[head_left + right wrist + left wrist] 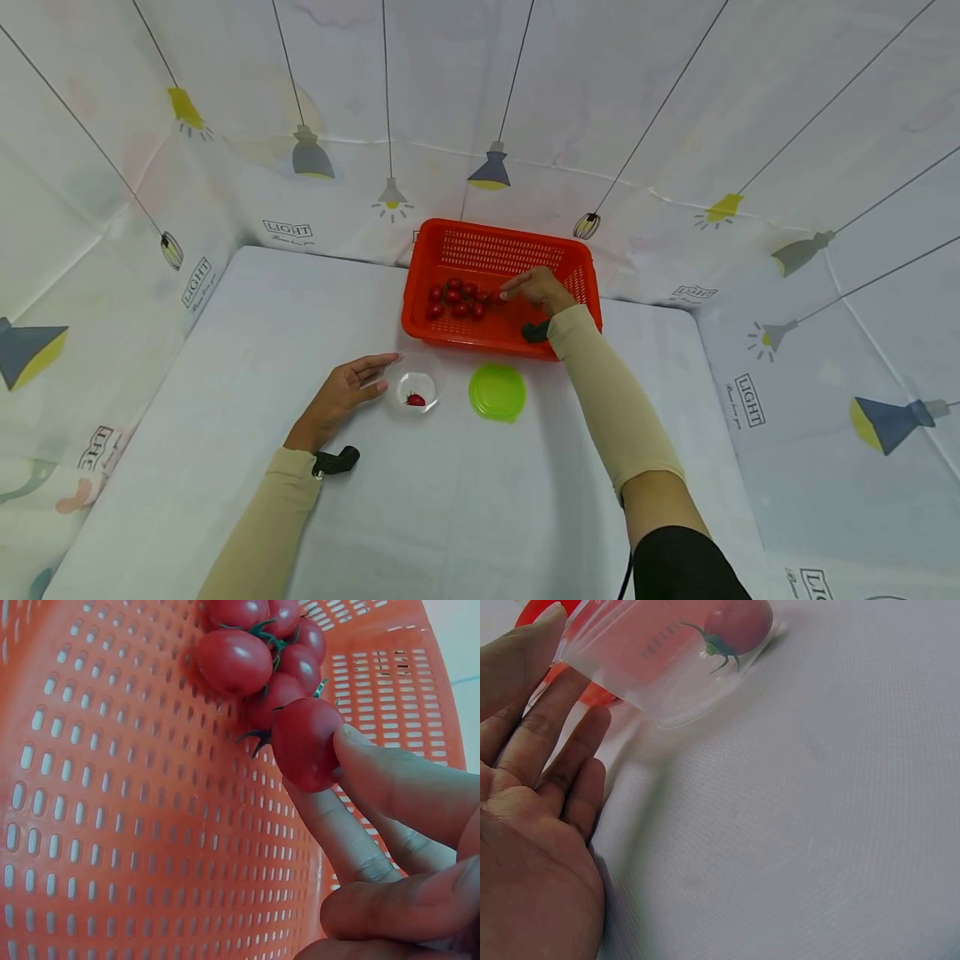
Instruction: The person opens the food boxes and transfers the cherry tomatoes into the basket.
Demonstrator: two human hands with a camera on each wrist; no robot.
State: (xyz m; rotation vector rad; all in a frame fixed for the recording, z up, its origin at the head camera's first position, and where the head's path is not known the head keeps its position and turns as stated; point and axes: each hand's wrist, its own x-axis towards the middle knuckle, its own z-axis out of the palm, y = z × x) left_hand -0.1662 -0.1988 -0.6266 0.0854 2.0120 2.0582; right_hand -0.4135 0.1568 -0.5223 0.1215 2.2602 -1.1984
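Note:
My right hand (537, 289) reaches into the red plastic basket (502, 337), pinching a cherry tomato (306, 746) between thumb and fingers. Beside it, several more cherry tomatoes (453, 297) with green stems lie clustered on the basket's floor. On the table, my left hand (347, 395) is at the left side of a clear plastic container (400, 373), with its fingers extended and the thumb and index fingertips right at the wall. One cherry tomato (415, 400) lies inside that container, its green stem visible in the left wrist view.
A round light-green lid (498, 392) lies flat on the white table (450, 500), right of the container and in front of the basket. Sheets printed with hanging lamps (420, 100) stand behind the table and at its sides.

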